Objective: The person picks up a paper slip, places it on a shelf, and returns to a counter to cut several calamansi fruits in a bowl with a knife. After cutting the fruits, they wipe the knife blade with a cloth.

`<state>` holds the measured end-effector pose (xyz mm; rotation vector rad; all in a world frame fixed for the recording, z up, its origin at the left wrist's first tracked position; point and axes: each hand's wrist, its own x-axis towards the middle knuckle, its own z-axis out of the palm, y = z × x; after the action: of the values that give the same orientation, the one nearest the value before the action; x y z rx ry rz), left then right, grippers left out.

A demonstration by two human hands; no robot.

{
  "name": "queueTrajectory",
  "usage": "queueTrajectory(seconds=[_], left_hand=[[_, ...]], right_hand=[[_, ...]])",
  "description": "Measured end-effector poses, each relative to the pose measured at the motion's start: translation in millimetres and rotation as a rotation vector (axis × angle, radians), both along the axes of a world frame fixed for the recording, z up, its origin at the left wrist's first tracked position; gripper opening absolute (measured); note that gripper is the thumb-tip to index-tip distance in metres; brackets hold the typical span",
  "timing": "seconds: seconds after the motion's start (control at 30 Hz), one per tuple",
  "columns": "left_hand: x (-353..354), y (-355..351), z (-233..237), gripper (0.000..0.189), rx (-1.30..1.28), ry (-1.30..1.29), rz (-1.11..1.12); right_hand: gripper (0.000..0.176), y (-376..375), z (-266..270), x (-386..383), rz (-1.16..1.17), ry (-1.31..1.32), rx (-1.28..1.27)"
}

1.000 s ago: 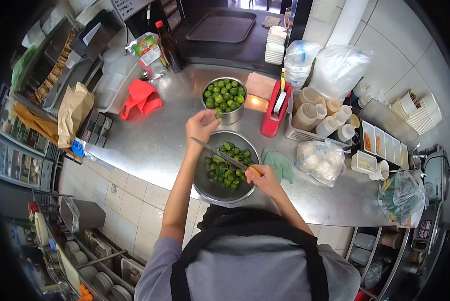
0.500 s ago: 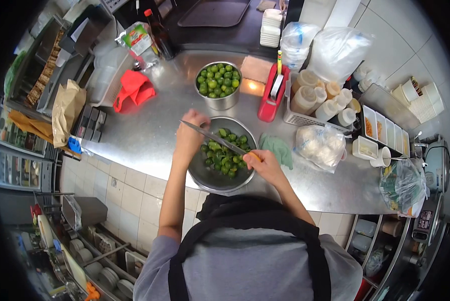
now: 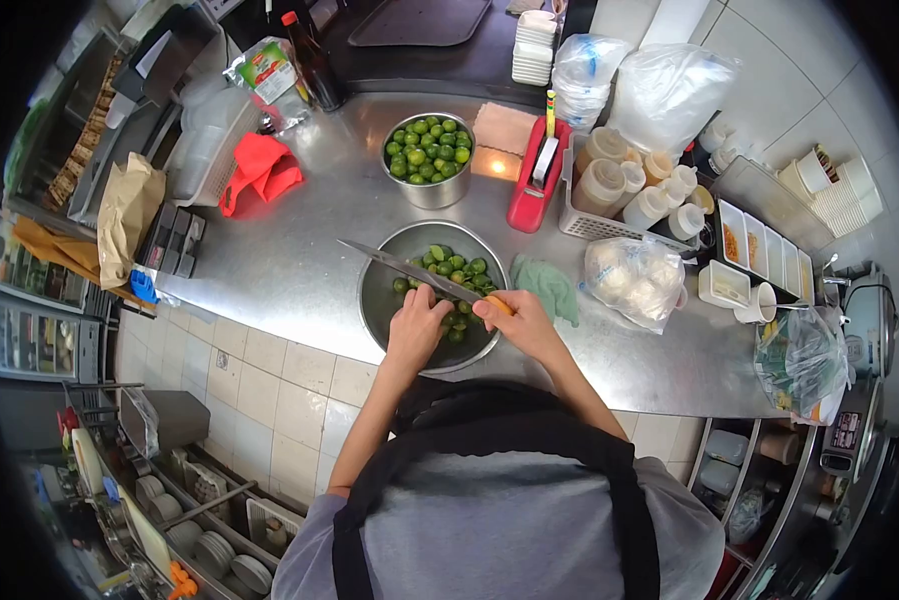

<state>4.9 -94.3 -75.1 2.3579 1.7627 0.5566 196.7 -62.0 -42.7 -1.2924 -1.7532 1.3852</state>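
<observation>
A wide metal bowl (image 3: pixel 374 300) at the counter's front edge holds many small green limes (image 3: pixel 456 265). Over the bowl's right side, my right hand (image 3: pixel 514 320) is closed round the orange handle of a knife (image 3: pixel 399 264), whose blade points to the upper left across the bowl. My left hand (image 3: pixel 418 325) reaches into the bowl below the blade, fingers bent together among the limes; what they hold, if anything, is hidden. Behind the bowl stands a metal pot (image 3: pixel 439 194) full of whole green limes (image 3: pixel 429 150).
Right of the bowl lies a green cloth (image 3: pixel 546 288), with a bag of white items (image 3: pixel 632 280) beyond it. A red tape dispenser (image 3: pixel 537 185) and a basket of bottles (image 3: pixel 589 222) stand behind. A red cloth (image 3: pixel 259 172) lies at left.
My left hand has moved from the bowl's upper left rim down into the bowl among the limes. My right hand still holds the knife over the bowl. The whole view has shifted slightly.
</observation>
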Motion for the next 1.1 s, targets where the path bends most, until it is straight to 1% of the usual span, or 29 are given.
queueTrajectory(seconds=[0.03, 0.13, 0.23, 0.27, 0.37, 0.47, 0.57, 0.67, 0.77, 0.8, 0.87, 0.9, 0.97, 1.07, 1.1], left_hand=[[-1, 0, 6, 0.031, -0.034, -0.027, -0.004], [-8, -8, 20, 0.032, -0.185, -0.344, 0.013], [-15, -16, 20, 0.031, -0.472, -1.182, 0.091], [-17, -20, 23, 0.030, -0.568, -1.342, 0.155], [-15, -27, 39, 0.035, -0.614, -1.550, 0.214], [-9, -26, 34, 0.038, -0.532, -1.754, 0.193], [-5, -22, 42, 0.040, -0.558, -1.946, 0.274], [-6, -22, 42, 0.034, -0.557, -2.017, 0.359], [-15, -25, 23, 0.027, -0.558, -2.048, 0.314], [-11, -27, 30, 0.025, -0.545, -2.029, 0.294], [-8, -26, 27, 0.030, -0.562, -2.070, 0.307], [-7, -25, 27, 0.033, -0.569, -2.090, 0.313], [-5, -25, 32, 0.037, -0.555, -2.039, 0.296], [-4, -27, 35, 0.038, -0.528, -1.979, 0.313], [-3, -27, 34, 0.039, -0.515, -1.971, 0.320]], right_hand=[[0.060, 0, 0, 1, -0.008, 0.010, 0.004], [0.059, 0, 4, 3, -0.059, 0.028, 0.010], [0.058, 3, 0, 5, -0.071, 0.065, 0.015], [0.058, 3, 0, 4, -0.065, 0.052, 0.013], [0.059, 0, -1, -1, -0.030, 0.006, 0.029], [0.060, -4, 6, -6, 0.047, -0.086, 0.103], [0.061, -8, 11, -9, 0.055, -0.138, 0.195], [0.061, -6, 17, -8, -0.002, -0.183, 0.128], [0.055, -8, 24, -7, -0.013, -0.198, 0.207], [0.055, -9, 19, -8, -0.004, -0.203, 0.288], [0.056, -9, 7, -12, 0.010, -0.212, 0.452], [0.059, -9, 9, -14, -0.007, -0.216, 0.490], [0.066, -10, 15, -17, -0.037, -0.225, 0.562], [0.066, -10, 16, -18, -0.030, -0.260, 0.615], [0.063, -11, 18, -19, -0.025, -0.256, 0.621]])
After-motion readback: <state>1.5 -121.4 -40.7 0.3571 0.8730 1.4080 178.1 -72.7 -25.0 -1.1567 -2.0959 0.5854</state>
